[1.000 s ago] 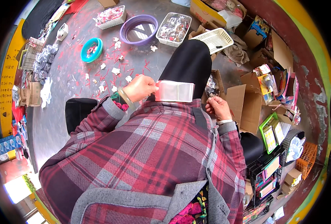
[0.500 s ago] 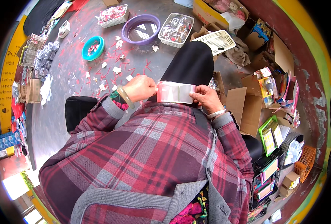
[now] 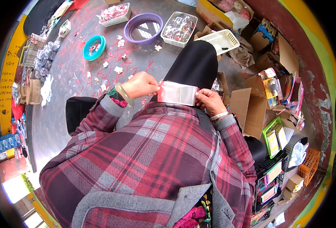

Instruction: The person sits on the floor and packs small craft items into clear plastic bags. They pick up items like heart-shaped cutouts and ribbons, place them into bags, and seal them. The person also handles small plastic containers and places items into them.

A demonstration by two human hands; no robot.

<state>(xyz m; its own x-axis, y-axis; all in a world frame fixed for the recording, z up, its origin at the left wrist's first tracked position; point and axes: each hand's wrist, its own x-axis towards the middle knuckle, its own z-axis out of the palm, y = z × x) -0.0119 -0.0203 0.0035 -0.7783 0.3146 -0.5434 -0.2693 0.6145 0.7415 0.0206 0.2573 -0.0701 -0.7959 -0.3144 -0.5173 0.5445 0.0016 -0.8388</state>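
A flat, shiny, see-through plastic packet (image 3: 178, 93), red at its left end, is stretched between my two hands above my lap. It looks like a stack of plastic bags, though its exact kind is hard to make out. My left hand (image 3: 140, 85), with a pale bangle at the wrist, has its fingertips closed at the red end. The packet's right end is pinched between thumb and fingers of my right hand (image 3: 211, 102), which wears a white bracelet. My black-trousered knee (image 3: 196, 62) lies just beyond the packet.
Ahead on the dark, scrap-strewn surface stand a teal bowl (image 3: 94, 48), a purple basin (image 3: 143, 29) and a white basket of small wrapped pieces (image 3: 179, 29). An off-white basket (image 3: 224, 41) is farther right. Open cardboard boxes (image 3: 239, 110) crowd my right side.
My left hand has turned and its fingers reach more toward the packet's red end. The packet has shifted slightly left. My right hand keeps its hold.
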